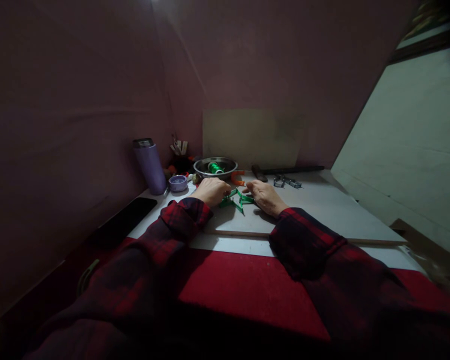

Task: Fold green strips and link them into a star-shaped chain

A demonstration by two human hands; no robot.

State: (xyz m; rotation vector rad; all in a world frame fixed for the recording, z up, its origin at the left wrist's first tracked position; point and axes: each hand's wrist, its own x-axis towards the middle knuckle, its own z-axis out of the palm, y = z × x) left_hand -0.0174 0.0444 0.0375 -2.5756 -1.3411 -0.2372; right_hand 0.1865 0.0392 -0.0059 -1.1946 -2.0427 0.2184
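A green star-shaped outline (241,207), seemingly of thread wound round small upright pins, lies on a pale board (322,215). At its left side is my left hand (213,192), back upward, fingers bent and closed; whatever they grip is hidden. My right hand (267,197) is at the star's right side, its thumb and fingers curled together by the green strands. I cannot make out what is between them. Behind my hands, a spool of green thread (215,168) lies in a metal bowl (230,165).
An orange curved piece (238,177), a hammer-like tool (259,173) and dark metal pieces (287,181) lie along the back. To the left are a purple tumbler (150,167), a purple lid (178,183) and a black phone (127,217). Red cloth (247,280) covers the near side.
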